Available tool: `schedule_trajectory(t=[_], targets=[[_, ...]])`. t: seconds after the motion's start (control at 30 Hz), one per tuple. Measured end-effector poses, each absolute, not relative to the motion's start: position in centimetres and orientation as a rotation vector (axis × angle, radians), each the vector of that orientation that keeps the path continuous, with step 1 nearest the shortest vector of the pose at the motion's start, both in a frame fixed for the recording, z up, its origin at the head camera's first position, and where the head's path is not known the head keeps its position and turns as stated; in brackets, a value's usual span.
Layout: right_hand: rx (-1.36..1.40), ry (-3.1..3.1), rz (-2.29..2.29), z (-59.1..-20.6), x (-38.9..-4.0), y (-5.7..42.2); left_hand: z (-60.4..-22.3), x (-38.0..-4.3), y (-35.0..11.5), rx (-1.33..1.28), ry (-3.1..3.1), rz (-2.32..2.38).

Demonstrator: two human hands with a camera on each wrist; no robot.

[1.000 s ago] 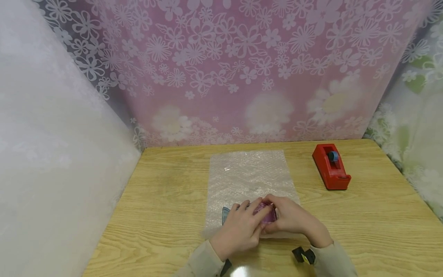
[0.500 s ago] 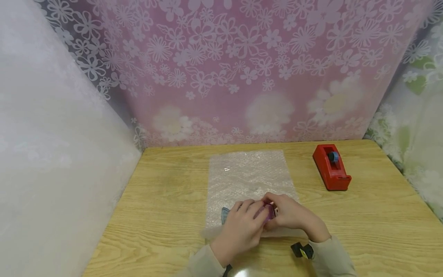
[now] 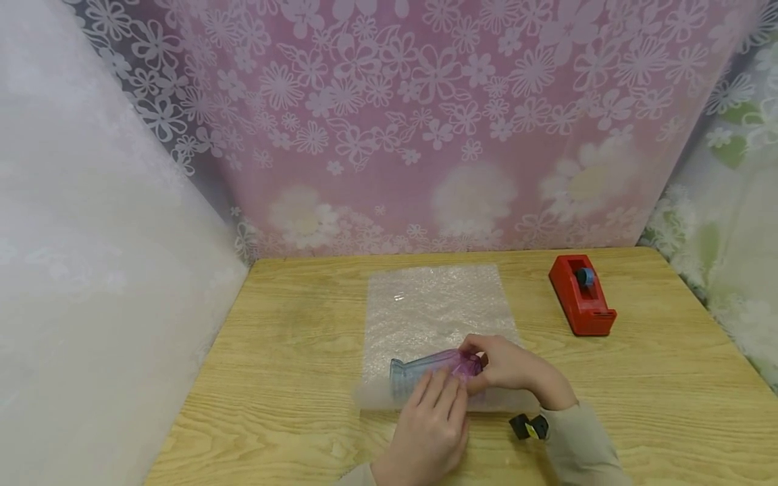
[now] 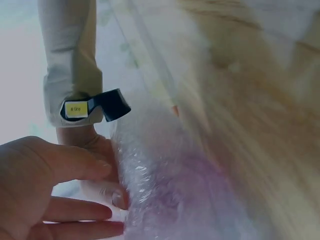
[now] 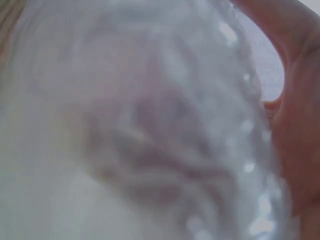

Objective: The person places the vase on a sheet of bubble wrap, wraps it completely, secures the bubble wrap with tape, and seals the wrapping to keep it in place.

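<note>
Blue-to-purple vase point(image 3: 416, 374) lay on its side at lower center of the head frame, blue end left, purple end right, on a clear plastic sheet point(image 3: 434, 304) over the wood-grain worktop point(image 3: 292, 337). Right hand point(image 3: 513, 368): grip curled round the purple end. Left hand point(image 3: 428, 432): grip released, fingers straight against the vase's near side. Red tape dispenser point(image 3: 577, 297) sat right of center, well apart.

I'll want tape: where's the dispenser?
In the head view, the dispenser stands on the table, back right, right of the bubble wrap, beyond the right hand.
</note>
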State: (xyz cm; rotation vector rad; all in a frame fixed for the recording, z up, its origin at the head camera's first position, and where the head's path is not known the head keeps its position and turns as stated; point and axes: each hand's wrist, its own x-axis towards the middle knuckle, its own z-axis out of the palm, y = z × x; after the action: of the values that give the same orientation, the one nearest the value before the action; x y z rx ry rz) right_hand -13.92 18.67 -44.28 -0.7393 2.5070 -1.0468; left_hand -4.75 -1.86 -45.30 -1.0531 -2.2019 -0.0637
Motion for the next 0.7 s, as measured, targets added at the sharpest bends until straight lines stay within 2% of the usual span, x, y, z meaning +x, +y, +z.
schedule_trajectory(t=[0.4, 0.7], targets=[[-0.633, 2.425, -1.042, -44.4, -15.2, 19.1, -46.3, -4.7, -1.3, -1.032, -2.395, 0.109], [-0.675, 2.355, -1.025, -44.0, -16.3, 19.2, -46.7, -6.0, -0.6, -0.97, -2.43, 0.179]])
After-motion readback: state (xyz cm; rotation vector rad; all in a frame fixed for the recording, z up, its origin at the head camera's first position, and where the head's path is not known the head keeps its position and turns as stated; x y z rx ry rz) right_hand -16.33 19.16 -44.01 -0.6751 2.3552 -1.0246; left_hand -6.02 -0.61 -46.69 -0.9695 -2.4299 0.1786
